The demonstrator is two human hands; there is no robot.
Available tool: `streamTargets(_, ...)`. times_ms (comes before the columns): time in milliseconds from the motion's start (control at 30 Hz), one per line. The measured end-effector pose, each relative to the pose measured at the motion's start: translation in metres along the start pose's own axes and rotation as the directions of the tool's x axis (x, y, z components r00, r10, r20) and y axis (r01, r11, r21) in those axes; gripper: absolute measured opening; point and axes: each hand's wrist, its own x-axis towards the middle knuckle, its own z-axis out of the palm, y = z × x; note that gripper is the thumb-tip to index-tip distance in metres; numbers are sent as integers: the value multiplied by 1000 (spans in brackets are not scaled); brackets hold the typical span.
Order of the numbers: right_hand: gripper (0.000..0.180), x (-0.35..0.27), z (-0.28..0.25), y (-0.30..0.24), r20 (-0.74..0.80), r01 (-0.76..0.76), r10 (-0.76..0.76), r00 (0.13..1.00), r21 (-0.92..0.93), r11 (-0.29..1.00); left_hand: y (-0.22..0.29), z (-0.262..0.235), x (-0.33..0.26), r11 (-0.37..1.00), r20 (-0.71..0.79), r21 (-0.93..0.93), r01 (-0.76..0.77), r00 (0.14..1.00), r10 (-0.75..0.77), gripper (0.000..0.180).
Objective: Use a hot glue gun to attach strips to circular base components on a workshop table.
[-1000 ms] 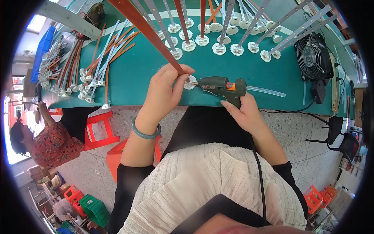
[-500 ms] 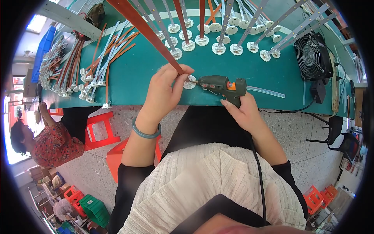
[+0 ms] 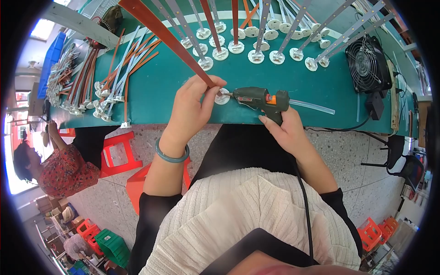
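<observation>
My left hand (image 3: 190, 107) is closed on the lower end of a long orange-brown strip (image 3: 167, 43), which leans up toward the far left. Under its foot, a round white base (image 3: 222, 97) lies flat on the green table. My right hand (image 3: 289, 130) grips a dark green hot glue gun (image 3: 255, 97) by its handle. The gun's nozzle points left and reaches the strip's foot at the base; whether it touches cannot be made out. A clear glue stick (image 3: 314, 107) sticks out of the gun's back.
Several strips on round white bases (image 3: 256, 56) stand along the far side. Loose strips with white ends (image 3: 110, 98) lie in piles at left. A black fan (image 3: 369, 66) and a power adapter (image 3: 375, 107) are at right. Another person (image 3: 68, 167) sits at far left near a red stool (image 3: 121, 153).
The glue gun's nozzle and the strip's foot have shifted very slightly left in view. Both hands keep their holds.
</observation>
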Motion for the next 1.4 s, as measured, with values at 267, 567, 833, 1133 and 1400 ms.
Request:
streamTargets(267,29,-6,1,-9,1,85,-85,996,-138,987,2,-1,-1,1000,-4,-10,2,1000,-2,14)
streamTargets(567,31,-6,-1,-17,13,23,-20,1000,-222,975,4,-1,0,999,-4,-19,30,1000,-30,15)
streamTargets(833,35,-14,-38,9,125,-190,147,981,754,628,4,-39,-6,991,-50,137,-9,999,16,13)
streamTargets(1133,37,-12,-33,29,-27,-123,226,974,771,625,-78,-59,50,982,-195,24,188,964,-180,13)
streamTargets(1400,40,-12,-33,29,10,-131,176,984,707,695,-84,-53,44,990,-239,-15,143,960,-142,22)
